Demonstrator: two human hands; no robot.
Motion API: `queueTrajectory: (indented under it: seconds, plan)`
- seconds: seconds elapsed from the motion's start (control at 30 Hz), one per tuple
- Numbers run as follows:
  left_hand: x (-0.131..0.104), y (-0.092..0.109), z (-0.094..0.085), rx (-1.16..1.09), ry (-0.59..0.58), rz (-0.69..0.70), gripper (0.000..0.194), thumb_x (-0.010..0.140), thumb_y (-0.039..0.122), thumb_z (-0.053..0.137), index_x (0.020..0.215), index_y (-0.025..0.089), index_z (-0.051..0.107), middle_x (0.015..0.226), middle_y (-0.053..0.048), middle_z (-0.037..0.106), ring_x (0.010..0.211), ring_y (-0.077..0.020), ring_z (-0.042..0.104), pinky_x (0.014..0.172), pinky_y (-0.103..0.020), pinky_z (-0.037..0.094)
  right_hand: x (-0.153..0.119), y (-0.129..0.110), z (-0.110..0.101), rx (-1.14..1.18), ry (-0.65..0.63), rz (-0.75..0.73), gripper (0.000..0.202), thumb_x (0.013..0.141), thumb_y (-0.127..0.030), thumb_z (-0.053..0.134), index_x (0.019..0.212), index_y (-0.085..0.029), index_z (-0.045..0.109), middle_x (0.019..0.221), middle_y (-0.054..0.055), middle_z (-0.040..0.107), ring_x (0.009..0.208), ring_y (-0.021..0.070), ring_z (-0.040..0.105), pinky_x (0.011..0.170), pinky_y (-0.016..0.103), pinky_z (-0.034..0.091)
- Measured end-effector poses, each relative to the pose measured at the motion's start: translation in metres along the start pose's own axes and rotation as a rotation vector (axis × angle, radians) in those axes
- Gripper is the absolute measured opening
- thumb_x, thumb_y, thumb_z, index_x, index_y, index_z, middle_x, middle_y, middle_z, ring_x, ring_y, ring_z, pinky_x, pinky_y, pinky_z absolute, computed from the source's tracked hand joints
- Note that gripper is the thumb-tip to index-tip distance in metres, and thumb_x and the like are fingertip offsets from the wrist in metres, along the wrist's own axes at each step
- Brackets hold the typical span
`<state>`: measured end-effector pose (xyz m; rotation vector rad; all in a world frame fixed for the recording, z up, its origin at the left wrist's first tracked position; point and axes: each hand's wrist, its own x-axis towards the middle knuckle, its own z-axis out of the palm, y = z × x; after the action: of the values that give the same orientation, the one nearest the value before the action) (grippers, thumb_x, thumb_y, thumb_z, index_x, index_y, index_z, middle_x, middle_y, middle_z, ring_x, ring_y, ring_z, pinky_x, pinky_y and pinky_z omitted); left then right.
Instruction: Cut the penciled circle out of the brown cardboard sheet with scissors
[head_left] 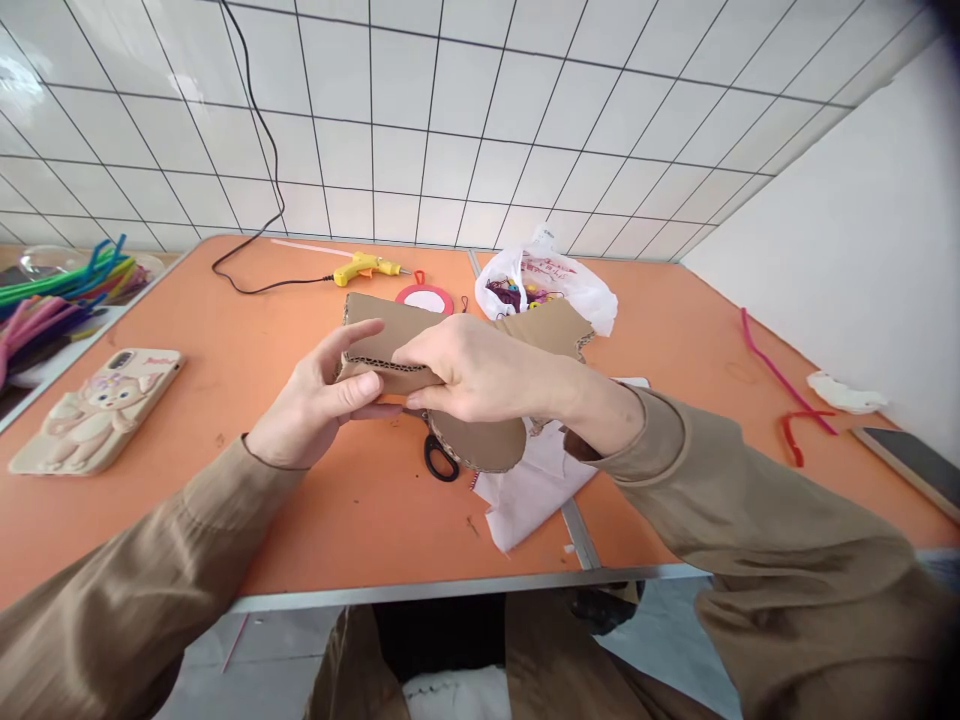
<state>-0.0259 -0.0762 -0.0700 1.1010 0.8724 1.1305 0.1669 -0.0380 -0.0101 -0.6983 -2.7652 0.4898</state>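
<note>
Between my hands is a bent piece of brown cardboard [397,330], its corrugated edge facing me, held just above the orange table. My left hand [319,395] grips its left end, thumb along the near flap. Over its right part lies my right hand [480,370], fingers and thumb closed on the near edge. Below my right hand is a round cardboard piece [487,443], beside the black handle of a pair of scissors [441,458]. A larger cardboard scrap [551,325] shows behind my right wrist. White cloth [525,500] lies partly under the round piece.
At the back are a yellow glue gun [367,268] with a black cord, a red-rimmed disc [425,299] and a white plastic bag [559,285] of beads and thread. A phone in a bear case [101,410] and pipe cleaners [52,290] are left; another phone [911,465] is right.
</note>
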Motion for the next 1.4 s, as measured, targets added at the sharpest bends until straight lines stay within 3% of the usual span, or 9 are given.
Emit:
queueTrajectory:
  seconds: [0.33, 0.47, 0.8, 0.9, 1.0, 1.1, 1.23, 1.3, 1.4]
  plan:
    - [-0.001, 0.001, 0.0, 0.109, -0.031, 0.052, 0.044, 0.064, 0.038, 0.086, 0.102, 0.017, 0.075, 0.098, -0.011, 0.077, 0.096, -0.0342, 0.071, 0.088, -0.05, 0.055, -0.004, 0.003, -0.004, -0.03, -0.058, -0.031, 0.023, 0.082, -0.009, 0.062, 0.067, -0.018, 0.048, 0.063, -0.004, 0.05, 0.062, 0.0113, 0.046, 0.057, 0.027, 0.032]
    - [0.001, -0.002, 0.003, 0.172, 0.023, 0.121, 0.049, 0.059, 0.037, 0.089, 0.103, 0.019, 0.077, 0.092, -0.011, 0.077, 0.091, -0.0348, 0.072, 0.084, -0.05, 0.055, -0.003, 0.006, -0.003, -0.028, -0.079, -0.059, 0.026, 0.081, -0.006, 0.062, 0.064, -0.017, 0.047, 0.062, -0.003, 0.05, 0.064, 0.0123, 0.049, 0.059, 0.028, 0.032]
    - [0.0, -0.035, 0.018, 0.28, 0.229, 0.368, 0.023, 0.07, 0.043, 0.081, 0.061, 0.023, 0.075, 0.075, -0.004, 0.068, 0.077, -0.023, 0.064, 0.071, -0.038, 0.055, 0.007, 0.02, -0.002, 0.143, -0.288, -0.021, 0.023, 0.076, -0.009, 0.065, 0.062, -0.017, 0.049, 0.056, -0.007, 0.047, 0.053, 0.0085, 0.044, 0.052, 0.025, 0.032]
    - [0.003, -0.029, 0.015, 0.236, 0.299, 0.383, 0.018, 0.071, 0.04, 0.081, 0.068, 0.022, 0.077, 0.08, -0.003, 0.07, 0.078, -0.0213, 0.064, 0.072, -0.035, 0.053, 0.001, 0.014, -0.003, 0.049, -0.061, 0.001, 0.012, 0.08, -0.015, 0.064, 0.071, -0.018, 0.056, 0.068, -0.003, 0.06, 0.065, 0.0127, 0.054, 0.059, 0.027, 0.04]
    - [0.009, -0.025, 0.007, 0.134, 0.379, 0.386, 0.012, 0.073, 0.035, 0.08, 0.076, 0.023, 0.079, 0.085, -0.002, 0.074, 0.085, -0.0209, 0.066, 0.08, -0.034, 0.053, -0.017, 0.004, -0.008, -0.06, 0.411, -0.032, 0.022, 0.083, -0.013, 0.062, 0.104, -0.017, 0.06, 0.116, 0.008, 0.065, 0.108, 0.0209, 0.057, 0.088, 0.035, 0.045]
    - [0.015, -0.024, 0.003, -0.054, 0.38, 0.349, 0.016, 0.073, 0.034, 0.08, 0.082, 0.021, 0.079, 0.091, -0.003, 0.077, 0.096, -0.0231, 0.067, 0.087, -0.035, 0.053, -0.043, -0.006, -0.011, 0.095, 0.698, 0.042, 0.014, 0.088, -0.013, 0.055, 0.099, -0.02, 0.059, 0.095, 0.005, 0.067, 0.083, 0.0155, 0.063, 0.073, 0.03, 0.05]
    - [0.019, -0.023, 0.004, -0.221, 0.419, 0.273, 0.025, 0.066, 0.037, 0.085, 0.081, 0.018, 0.078, 0.091, -0.004, 0.077, 0.096, -0.0228, 0.069, 0.08, -0.031, 0.054, -0.069, -0.011, 0.011, 0.111, 0.041, 0.143, 0.015, 0.083, -0.012, 0.06, 0.07, -0.019, 0.059, 0.061, -0.003, 0.062, 0.053, 0.0116, 0.054, 0.05, 0.026, 0.041]
    - [0.02, -0.024, 0.004, -0.261, 0.413, 0.239, 0.029, 0.066, 0.038, 0.085, 0.085, 0.018, 0.077, 0.096, -0.005, 0.077, 0.101, -0.0229, 0.068, 0.079, -0.029, 0.054, -0.075, -0.007, 0.033, -0.105, -0.019, 0.189, 0.017, 0.087, -0.012, 0.056, 0.071, -0.018, 0.061, 0.067, 0.002, 0.063, 0.058, 0.0156, 0.056, 0.052, 0.029, 0.041]
    - [0.023, -0.026, 0.002, -0.308, 0.416, 0.19, 0.028, 0.071, 0.038, 0.081, 0.091, 0.02, 0.075, 0.112, -0.006, 0.074, 0.113, -0.0241, 0.063, 0.077, -0.028, 0.055, -0.078, 0.001, 0.065, -0.315, 0.091, 0.192, 0.014, 0.09, -0.012, 0.052, 0.09, -0.014, 0.066, 0.09, 0.012, 0.067, 0.083, 0.0243, 0.063, 0.07, 0.037, 0.051]
